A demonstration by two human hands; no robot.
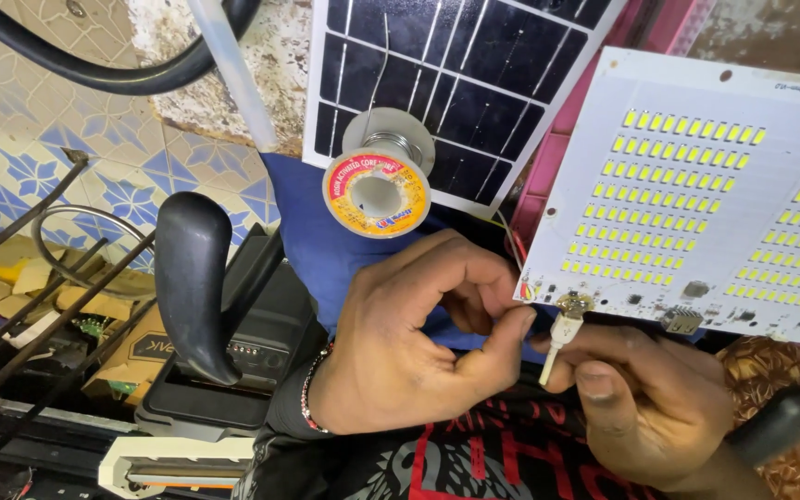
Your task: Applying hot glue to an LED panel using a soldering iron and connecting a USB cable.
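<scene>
At the far left, thin dark metal rods (39, 278) slant over a heap of cardboard and small parts, with a patterned blue and white tiled floor (11, 139) behind them. Next comes a curved black handle (192, 278) standing over a black box (233, 370) that shows a row of small red lights. Above it a thick black hose (113, 74) loops across the tiles. A spool of solder wire (379, 185) with a red and yellow label lies on the lower edge of a dark solar panel (456, 74), over a blue cloth (317, 241). Below the spool, the left hand (409, 343), with a beaded band at the wrist, is curled in, its fingertips pinched together at the bottom left corner of a white LED board (696, 194); whether it grips the board or only steadies it I cannot tell. The board tilts up to the right, covered in rows of small yellow LEDs, its lower edge just above both hands. The right hand (645, 398) is closed around a small white connector (562, 338), thumb on top, holding its upper end against the round solder pad at that same corner of the board.
</scene>
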